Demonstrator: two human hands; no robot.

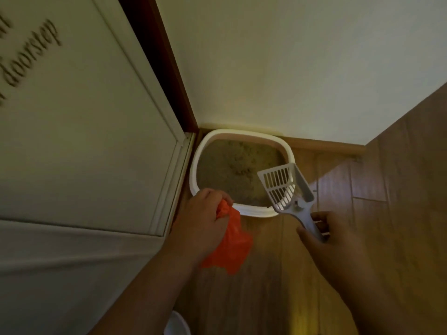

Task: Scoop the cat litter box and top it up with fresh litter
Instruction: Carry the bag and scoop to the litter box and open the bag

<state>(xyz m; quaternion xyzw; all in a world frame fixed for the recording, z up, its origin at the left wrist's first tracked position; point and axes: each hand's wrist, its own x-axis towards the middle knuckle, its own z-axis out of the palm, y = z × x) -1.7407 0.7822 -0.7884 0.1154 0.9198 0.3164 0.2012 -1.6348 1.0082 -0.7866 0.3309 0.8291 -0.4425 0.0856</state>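
Left hand (205,220) grips crumpled orange plastic bag (232,247), right hand (336,247) grips white slotted plastic scoop (284,189) over white-rimmed litter box (242,135) in floor corner; scoop probably empty; skim shallow, sift, keep bag close

Smooth white plastic litter box (244,134) and scoop (280,184), grainy litter (232,165), crinkled orange plastic bag (232,240), wood-grain floor (362,213).
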